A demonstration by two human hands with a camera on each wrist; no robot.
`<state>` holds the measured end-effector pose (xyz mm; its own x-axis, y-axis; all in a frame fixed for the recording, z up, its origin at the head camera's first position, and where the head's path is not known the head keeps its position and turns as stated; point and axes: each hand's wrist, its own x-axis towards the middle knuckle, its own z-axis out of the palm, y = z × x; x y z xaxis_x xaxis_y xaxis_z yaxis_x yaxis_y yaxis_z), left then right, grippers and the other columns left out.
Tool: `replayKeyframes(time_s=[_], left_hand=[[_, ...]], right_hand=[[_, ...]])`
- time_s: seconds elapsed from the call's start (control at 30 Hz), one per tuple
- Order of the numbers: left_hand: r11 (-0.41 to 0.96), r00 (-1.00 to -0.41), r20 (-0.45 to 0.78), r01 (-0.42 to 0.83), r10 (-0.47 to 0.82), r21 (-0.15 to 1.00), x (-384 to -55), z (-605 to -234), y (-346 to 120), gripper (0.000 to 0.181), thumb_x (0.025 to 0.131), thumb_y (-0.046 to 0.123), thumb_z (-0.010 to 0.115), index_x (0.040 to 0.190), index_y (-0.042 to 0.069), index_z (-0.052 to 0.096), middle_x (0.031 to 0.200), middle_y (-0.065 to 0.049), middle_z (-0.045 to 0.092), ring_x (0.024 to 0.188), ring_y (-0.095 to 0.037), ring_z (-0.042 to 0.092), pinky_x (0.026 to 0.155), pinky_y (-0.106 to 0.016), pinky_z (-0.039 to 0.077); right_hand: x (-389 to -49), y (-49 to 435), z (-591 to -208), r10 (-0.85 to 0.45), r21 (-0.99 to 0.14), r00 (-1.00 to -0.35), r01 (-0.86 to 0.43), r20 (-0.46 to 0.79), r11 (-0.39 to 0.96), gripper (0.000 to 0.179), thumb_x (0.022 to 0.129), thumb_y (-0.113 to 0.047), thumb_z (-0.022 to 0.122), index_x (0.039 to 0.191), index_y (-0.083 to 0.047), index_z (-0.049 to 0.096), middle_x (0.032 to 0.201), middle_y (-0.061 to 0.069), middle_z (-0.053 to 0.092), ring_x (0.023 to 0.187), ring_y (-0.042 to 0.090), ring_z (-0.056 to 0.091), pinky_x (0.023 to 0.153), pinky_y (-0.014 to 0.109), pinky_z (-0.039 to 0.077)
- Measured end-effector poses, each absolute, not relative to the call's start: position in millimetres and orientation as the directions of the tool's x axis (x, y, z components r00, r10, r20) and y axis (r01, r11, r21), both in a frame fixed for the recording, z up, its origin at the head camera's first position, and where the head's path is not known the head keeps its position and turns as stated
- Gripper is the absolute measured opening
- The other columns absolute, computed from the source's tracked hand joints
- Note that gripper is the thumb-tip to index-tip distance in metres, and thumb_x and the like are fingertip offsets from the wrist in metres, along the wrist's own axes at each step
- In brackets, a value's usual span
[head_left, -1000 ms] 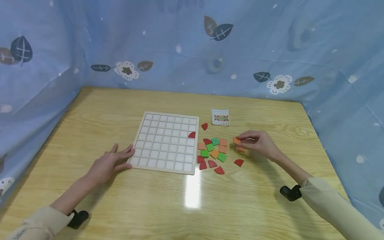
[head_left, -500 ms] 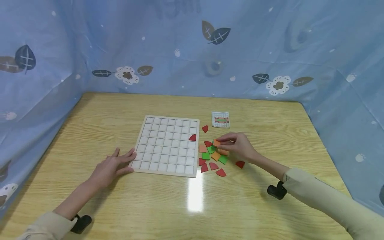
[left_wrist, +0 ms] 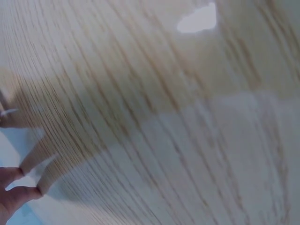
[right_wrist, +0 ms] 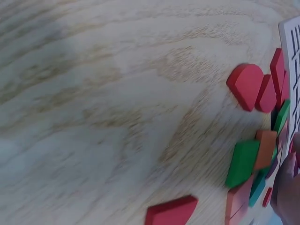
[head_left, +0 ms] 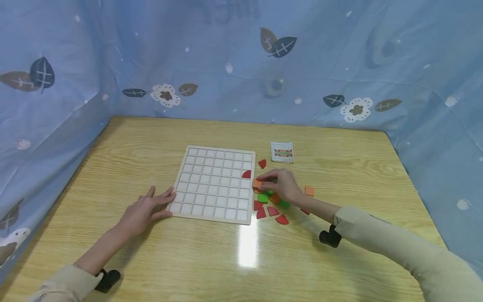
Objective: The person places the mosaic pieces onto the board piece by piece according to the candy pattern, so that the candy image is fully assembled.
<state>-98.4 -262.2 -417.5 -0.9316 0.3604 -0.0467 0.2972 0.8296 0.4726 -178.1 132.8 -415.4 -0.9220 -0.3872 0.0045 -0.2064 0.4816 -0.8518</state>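
Note:
My right hand pinches a small orange square tile between thumb and fingers, right at the right edge of the white gridded board. Beneath that hand lie several loose tiles, among them a green square and red quarter-circles. One red quarter-circle sits in a cell of the board's rightmost column. My left hand rests with spread fingers against the board's left edge near its lower corner. In the right wrist view, part of the right hand shows beside the tiles and the board's edge.
Behind the tiles lies a small printed pattern card, with a red quarter-circle just in front of it. An orange tile lies apart at the right. A blue patterned cloth encloses the wooden table at the back and sides.
My right hand has carried the orange tile leftward, from the right of the loose tiles to the board's right edge. The left hand has stayed at the board's left edge.

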Motion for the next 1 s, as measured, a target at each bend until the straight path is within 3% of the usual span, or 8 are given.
replayKeyframes(time_s=[0.33,1.0], left_hand=[[0.825,-0.931,-0.047,0.298,0.363,0.48,-99,-419,-261,0.06,0.087,0.029,0.068,0.139,0.007,0.05,0.147,-0.01,0.04,0.132,-0.057,0.021,0.092,-0.076,0.022],[0.826,-0.934,-0.039,0.294,0.355,0.48,-99,-418,-261,0.06,0.086,0.032,0.068,0.139,0.007,0.051,0.147,-0.01,0.04,0.133,-0.056,0.022,0.092,-0.076,0.023]], right_hand=[[-183,113,-420,-0.417,-0.809,-0.905,-0.307,0.085,0.501,0.019,0.079,0.0,0.076,0.097,0.005,0.074,0.096,0.017,0.07,0.083,0.024,0.07,0.073,0.028,0.055],[-190,108,-421,-0.443,-0.826,-0.895,-0.284,0.046,0.488,0.018,0.078,-0.004,0.078,0.095,0.002,0.074,0.091,0.012,0.071,0.079,0.021,0.069,0.072,0.026,0.054]])
